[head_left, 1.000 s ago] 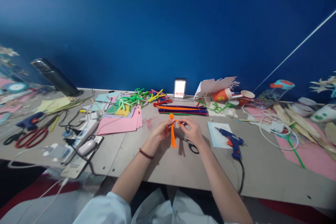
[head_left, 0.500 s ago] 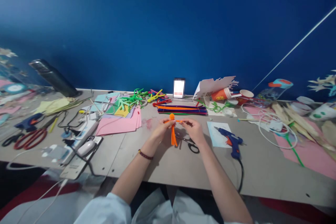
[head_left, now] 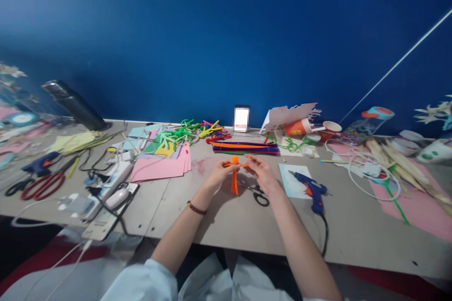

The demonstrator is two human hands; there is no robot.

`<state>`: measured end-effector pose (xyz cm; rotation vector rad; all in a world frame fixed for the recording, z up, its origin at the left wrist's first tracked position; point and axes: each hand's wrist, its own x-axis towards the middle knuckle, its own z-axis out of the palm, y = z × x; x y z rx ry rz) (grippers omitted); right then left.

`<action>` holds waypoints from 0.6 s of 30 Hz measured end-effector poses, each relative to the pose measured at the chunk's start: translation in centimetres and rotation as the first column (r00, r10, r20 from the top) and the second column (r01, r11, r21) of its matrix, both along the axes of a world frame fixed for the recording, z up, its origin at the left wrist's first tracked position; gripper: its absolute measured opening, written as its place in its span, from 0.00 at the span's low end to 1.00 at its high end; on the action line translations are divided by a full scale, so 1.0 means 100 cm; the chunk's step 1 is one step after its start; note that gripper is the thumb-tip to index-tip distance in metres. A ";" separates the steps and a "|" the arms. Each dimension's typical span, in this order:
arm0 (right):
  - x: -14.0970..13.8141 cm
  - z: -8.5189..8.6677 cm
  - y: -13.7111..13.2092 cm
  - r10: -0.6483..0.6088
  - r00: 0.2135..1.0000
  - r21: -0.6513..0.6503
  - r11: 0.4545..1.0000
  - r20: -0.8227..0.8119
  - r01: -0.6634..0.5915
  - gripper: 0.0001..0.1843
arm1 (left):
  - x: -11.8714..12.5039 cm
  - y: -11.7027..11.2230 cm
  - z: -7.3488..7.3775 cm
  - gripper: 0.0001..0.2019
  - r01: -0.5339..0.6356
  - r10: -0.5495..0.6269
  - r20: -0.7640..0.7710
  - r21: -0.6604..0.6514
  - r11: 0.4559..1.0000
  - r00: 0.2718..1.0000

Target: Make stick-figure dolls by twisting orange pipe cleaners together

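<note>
Between my hands is an orange pipe-cleaner figure (head_left: 235, 182), with a round head on top, arms out to the sides and legs hanging down. My left hand (head_left: 219, 173) pinches its left side near the head. The fingers of my right hand (head_left: 262, 174) close on the arm at its right, where a bit of orange sticks up by the fingertips. Beneath the hands, scissors with black handles (head_left: 261, 199) lie on the table, their blades partly covered. Behind them is a bundle of coloured pipe cleaners (head_left: 245, 147).
To the right, a blue glue gun (head_left: 312, 188) rests by a pale blue sheet (head_left: 286, 186), its cord running off the front edge. Pink paper (head_left: 158, 169), a power strip (head_left: 109, 188) and red-handled scissors (head_left: 42, 186) lie left. A phone (head_left: 241, 118) stands against the wall.
My right hand has turned and its fingers have shifted on the orange arm, whose tip now points up. The figure has moved slightly right and its head sits a little lower.
</note>
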<state>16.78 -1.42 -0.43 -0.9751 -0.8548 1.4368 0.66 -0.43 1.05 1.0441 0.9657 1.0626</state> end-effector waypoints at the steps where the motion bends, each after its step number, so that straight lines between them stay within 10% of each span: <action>1: 0.001 0.000 0.000 0.016 1.000 -0.007 1.000 -0.008 -0.016 0.23 | 0.000 0.000 -0.001 0.10 0.000 0.000 0.001 0.001 1.000 1.000; 18: -0.007 -0.003 0.002 -0.114 0.992 0.041 0.992 -0.061 0.117 0.19 | 0.000 0.002 -0.008 0.12 0.029 -0.025 0.093 -0.040 0.999 0.995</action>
